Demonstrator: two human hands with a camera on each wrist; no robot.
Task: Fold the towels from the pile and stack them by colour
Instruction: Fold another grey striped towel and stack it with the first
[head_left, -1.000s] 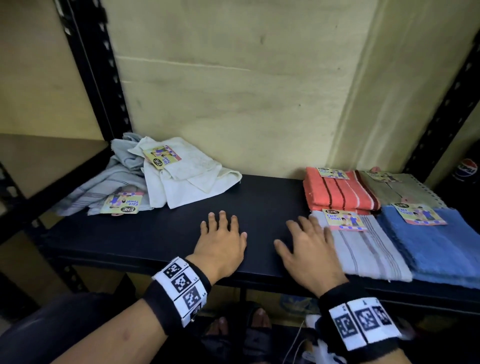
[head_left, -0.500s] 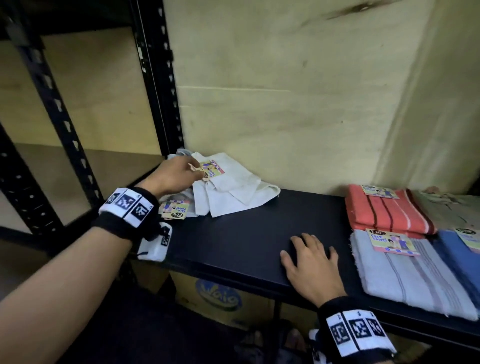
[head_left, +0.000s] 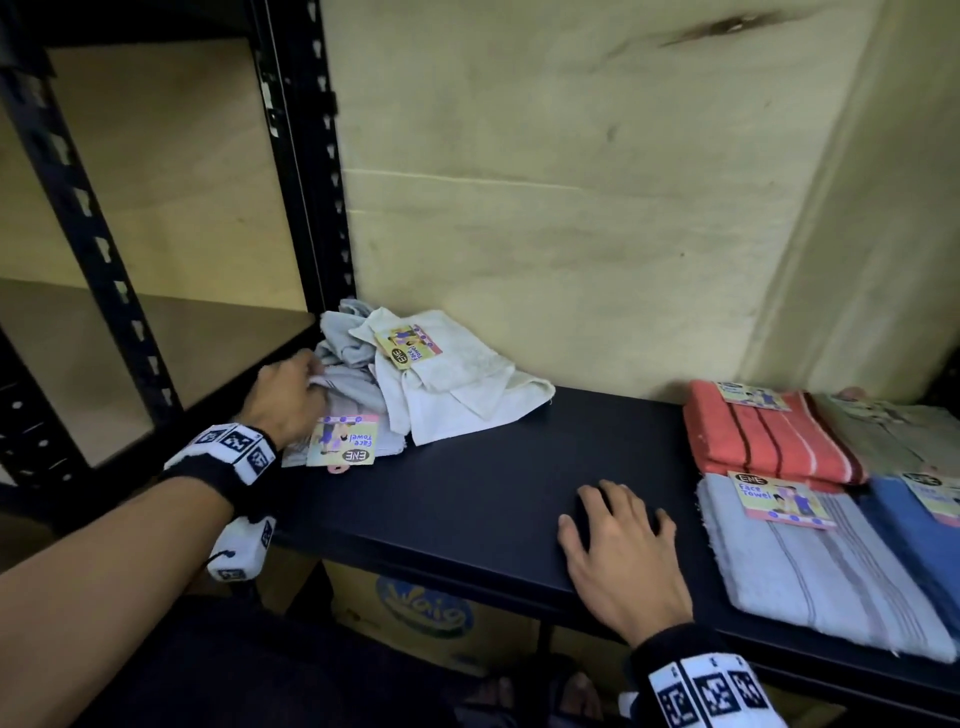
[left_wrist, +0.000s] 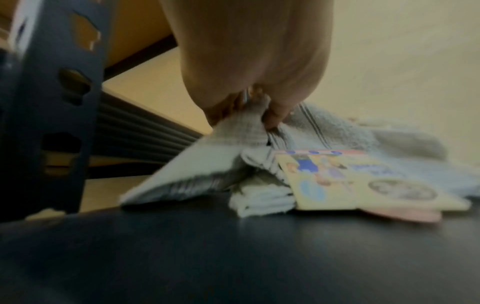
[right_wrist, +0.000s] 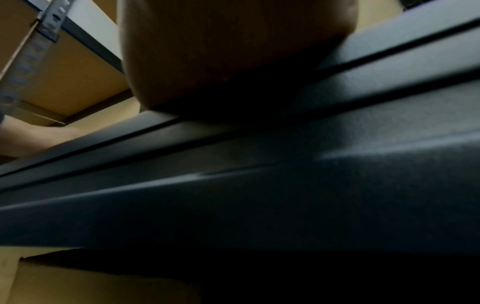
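the left hand (head_left: 284, 402) pinches the grey towel (left_wrist: 233, 131) in the pile at the shelf's (head_left: 467, 499) back left corner; the right hand (head_left: 621, 558) lies flat, fingers spread, near the front edge.

head view downward, wrist views low, shelf (head_left: 467, 499) shared

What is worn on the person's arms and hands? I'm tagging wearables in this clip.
Both forearms are bare, with no sleeves. Each wrist carries a black wristband fronted by a white strip of square black-and-white coded markers; the right one looks the same. A small white box with similar markers hangs under the left wrist. The hands show no gloves; rings cannot be judged.
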